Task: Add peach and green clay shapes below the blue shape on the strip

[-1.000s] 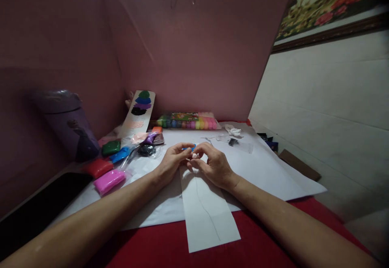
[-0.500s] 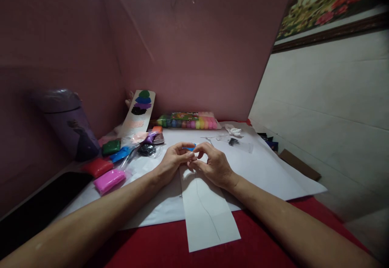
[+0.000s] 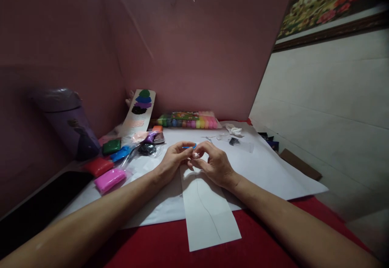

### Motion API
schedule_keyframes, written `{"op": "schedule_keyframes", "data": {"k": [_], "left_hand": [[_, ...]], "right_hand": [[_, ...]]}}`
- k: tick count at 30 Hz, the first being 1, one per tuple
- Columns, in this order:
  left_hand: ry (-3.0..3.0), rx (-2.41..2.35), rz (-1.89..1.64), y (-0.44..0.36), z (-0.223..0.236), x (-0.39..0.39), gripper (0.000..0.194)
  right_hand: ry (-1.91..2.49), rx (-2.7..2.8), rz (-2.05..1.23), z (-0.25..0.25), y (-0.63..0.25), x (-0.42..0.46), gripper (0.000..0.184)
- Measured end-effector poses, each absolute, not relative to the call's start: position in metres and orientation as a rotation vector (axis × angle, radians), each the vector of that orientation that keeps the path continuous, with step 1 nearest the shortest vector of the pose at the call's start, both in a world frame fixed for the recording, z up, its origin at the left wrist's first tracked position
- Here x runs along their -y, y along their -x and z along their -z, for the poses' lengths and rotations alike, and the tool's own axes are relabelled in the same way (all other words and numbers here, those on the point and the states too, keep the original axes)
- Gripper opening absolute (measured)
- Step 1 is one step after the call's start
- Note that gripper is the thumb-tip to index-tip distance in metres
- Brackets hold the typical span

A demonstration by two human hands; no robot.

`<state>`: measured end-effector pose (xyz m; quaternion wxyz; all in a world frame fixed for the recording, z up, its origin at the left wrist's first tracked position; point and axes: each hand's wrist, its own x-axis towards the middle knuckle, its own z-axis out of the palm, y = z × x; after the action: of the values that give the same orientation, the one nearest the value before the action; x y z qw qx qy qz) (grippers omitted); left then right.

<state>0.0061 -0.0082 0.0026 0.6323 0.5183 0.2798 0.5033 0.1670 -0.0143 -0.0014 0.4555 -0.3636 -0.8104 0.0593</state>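
Note:
My left hand (image 3: 173,160) and my right hand (image 3: 214,163) meet fingertip to fingertip above the table's middle. Both pinch a small flat piece of blue clay (image 3: 190,146) between thumbs and forefingers. Under them lies a narrow white paper strip (image 3: 209,215) with a pencilled curved line, on top of a large white sheet (image 3: 267,170). To the left of my left hand lie bagged clay lumps: pink (image 3: 109,179), red (image 3: 99,166), green (image 3: 111,146), blue (image 3: 120,153) and black (image 3: 147,149).
A box of many-coloured clay (image 3: 188,120) stands at the back by the pink board (image 3: 197,45). A card with clay swatches (image 3: 139,112) leans at the left. A purple tumbler (image 3: 68,122) and a dark phone (image 3: 36,209) are at the far left. White clay (image 3: 234,130) sits behind.
Both hands stay in place; the fingers shift slightly as they work the blue clay, which looks thinner now.

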Motion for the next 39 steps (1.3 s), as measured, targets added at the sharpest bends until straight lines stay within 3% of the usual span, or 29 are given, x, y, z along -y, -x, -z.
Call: {"op": "schedule_keyframes", "data": {"k": [5,10,26,31,36,39], "left_hand": [[-1.183,-0.634,-1.135,-0.0066,-0.0031,0.0087,0.043],[-1.189,-0.635,-1.154,-0.0063,-0.0016,0.0081,0.038],[-1.238,-0.638,-1.136,-0.0046,-0.0006,0.0074,0.042],[-1.251,-0.651,-1.141,-0.0047,-0.0012,0.0071,0.043],[-1.231,-0.646,-1.146,-0.0046,0.0000,0.0070,0.042],[-1.222,-0.645,-1.147,-0.0045,0.0010,0.0063,0.039]], "right_hand": [[0.921,2.006,-0.159,0.0019,-0.1670,0.0146,0.022],[0.895,2.003,-0.147,0.0016,-0.1673,0.0148,0.010],[0.929,2.008,-0.115,0.0025,-0.1666,0.0148,0.017],[0.925,2.009,-0.115,0.0011,-0.1673,0.0150,0.007],[0.947,2.012,-0.103,0.0012,-0.1668,0.0147,0.019],[0.951,2.013,-0.113,0.0007,-0.1665,0.0153,0.013]]}}
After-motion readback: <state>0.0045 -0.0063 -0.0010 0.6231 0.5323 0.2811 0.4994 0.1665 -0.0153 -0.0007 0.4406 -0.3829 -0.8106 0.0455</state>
